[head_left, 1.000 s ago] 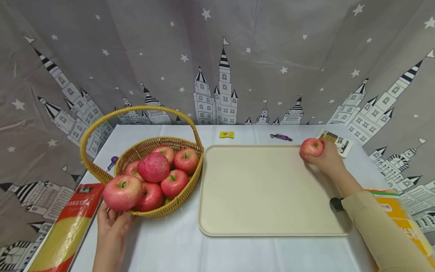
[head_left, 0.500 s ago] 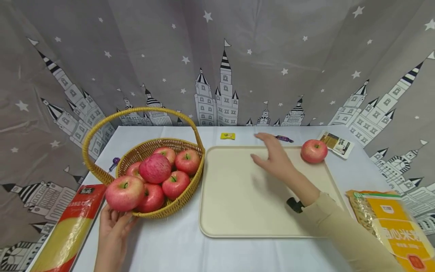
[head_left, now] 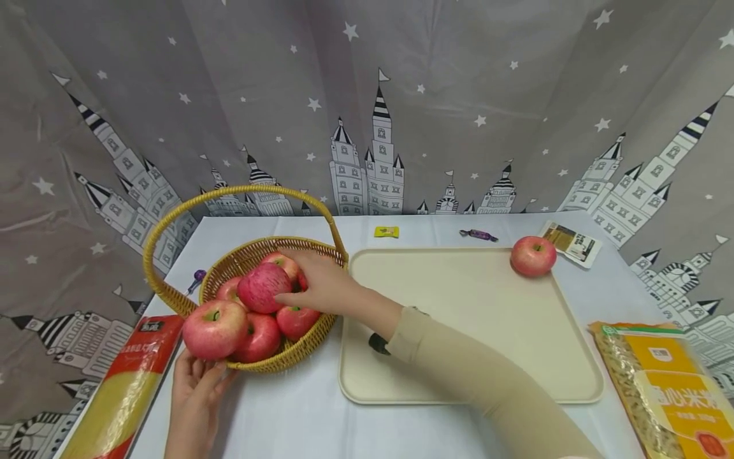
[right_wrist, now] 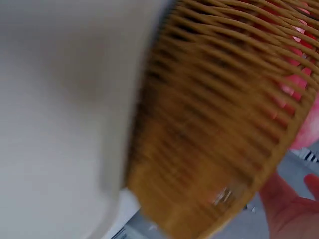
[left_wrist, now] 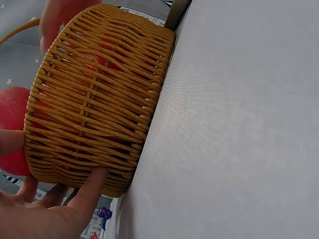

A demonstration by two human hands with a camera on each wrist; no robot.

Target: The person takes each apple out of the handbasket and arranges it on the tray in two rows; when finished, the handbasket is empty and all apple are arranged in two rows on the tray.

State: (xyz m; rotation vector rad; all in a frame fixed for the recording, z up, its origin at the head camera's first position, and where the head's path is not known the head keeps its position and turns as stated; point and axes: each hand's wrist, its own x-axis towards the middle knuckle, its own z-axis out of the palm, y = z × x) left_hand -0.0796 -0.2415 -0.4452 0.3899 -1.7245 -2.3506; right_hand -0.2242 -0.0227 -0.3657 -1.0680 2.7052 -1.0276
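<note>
A woven yellow basket (head_left: 275, 363) with a tall handle stands at the left of the white table, filled with several red apples. My right hand (head_left: 306, 280) reaches into it and lies over an apple at the right side, its thumb touching the big pink apple (head_left: 260, 287). My left hand (head_left: 195, 389) rests against the near wall of the basket (left_wrist: 99, 99), fingers straight, just under a large apple (head_left: 215, 329) at the rim. One apple (head_left: 533, 255) sits at the far right corner of the cream tray (head_left: 459, 357). In the blurred right wrist view the basket (right_wrist: 214, 124) fills the frame.
A red and yellow packet (head_left: 123, 389) lies left of the basket, an orange packet (head_left: 676, 389) right of the tray. Behind the tray are a yellow sweet (head_left: 386, 231), a purple sweet (head_left: 478, 234) and a small sachet (head_left: 573, 242). A star-patterned curtain backs the table.
My right hand let go of the apple at the tray's far right corner and swept left across the tray into the basket. The left hand stayed at the basket.
</note>
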